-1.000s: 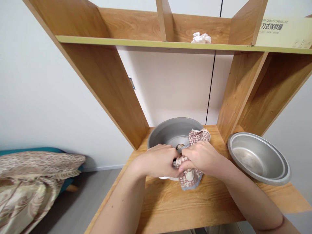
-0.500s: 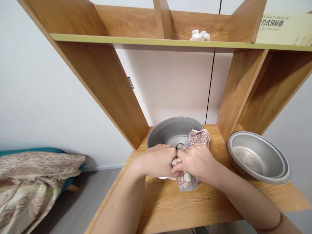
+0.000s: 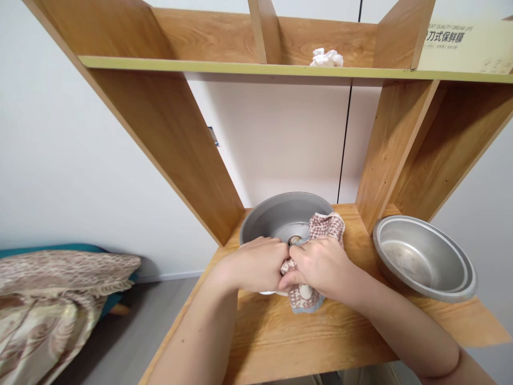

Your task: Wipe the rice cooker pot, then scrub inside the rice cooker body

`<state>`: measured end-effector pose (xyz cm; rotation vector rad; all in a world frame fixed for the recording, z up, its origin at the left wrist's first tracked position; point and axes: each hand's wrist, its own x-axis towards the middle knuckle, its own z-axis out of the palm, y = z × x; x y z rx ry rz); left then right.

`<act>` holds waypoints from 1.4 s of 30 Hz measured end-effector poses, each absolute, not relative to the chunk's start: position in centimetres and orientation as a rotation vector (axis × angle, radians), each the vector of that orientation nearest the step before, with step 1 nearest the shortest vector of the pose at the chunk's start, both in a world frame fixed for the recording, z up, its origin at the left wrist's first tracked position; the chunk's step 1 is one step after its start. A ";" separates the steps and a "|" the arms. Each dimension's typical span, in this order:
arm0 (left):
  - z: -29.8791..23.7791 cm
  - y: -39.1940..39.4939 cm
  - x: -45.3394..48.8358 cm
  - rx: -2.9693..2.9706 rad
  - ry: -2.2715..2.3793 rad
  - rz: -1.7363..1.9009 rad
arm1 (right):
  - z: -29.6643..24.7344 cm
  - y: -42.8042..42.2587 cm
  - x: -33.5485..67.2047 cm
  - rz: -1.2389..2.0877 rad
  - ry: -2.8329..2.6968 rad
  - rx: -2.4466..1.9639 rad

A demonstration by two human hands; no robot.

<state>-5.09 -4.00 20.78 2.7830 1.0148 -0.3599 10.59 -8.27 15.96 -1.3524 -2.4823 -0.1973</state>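
A patterned brown-and-white cloth [image 3: 326, 225] with a grey-blue edge is draped over the front right rim of a round grey rice cooker body [image 3: 280, 206]. My right hand [image 3: 320, 262] is closed around the cloth's bunched middle, thumb toward the left. Against it, my left hand [image 3: 260, 262] is curled into a fist, its fingers mostly hidden. The cloth's twisted part comes out beside that fist. One end of the cloth hangs down in front of the cooker. Inside, a small round piece [image 3: 295, 240] shows at the cooker's bottom centre.
To the right, a silver metal inner pot [image 3: 417, 256] stands on the wooden table [image 3: 304, 342]. Wooden shelving rises behind, with crumpled white tissue [image 3: 326, 58] and a cling film box [image 3: 465, 48] on its shelf. A patterned blanket [image 3: 60, 299] lies at the lower left.
The view has shifted very slightly. Both hands and the cloth keep nearly the same place at the cooker's front rim.
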 end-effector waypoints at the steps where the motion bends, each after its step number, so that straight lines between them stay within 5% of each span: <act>1: 20.9 -4.0 -5.1 2.771 1.018 -0.371 | 16.0 -8.2 10.7 -0.200 -2.497 -1.349; 42: 21.3 -4.3 -5.0 2.709 1.080 -0.395 | 17.6 -8.2 12.2 -0.131 -2.585 -1.265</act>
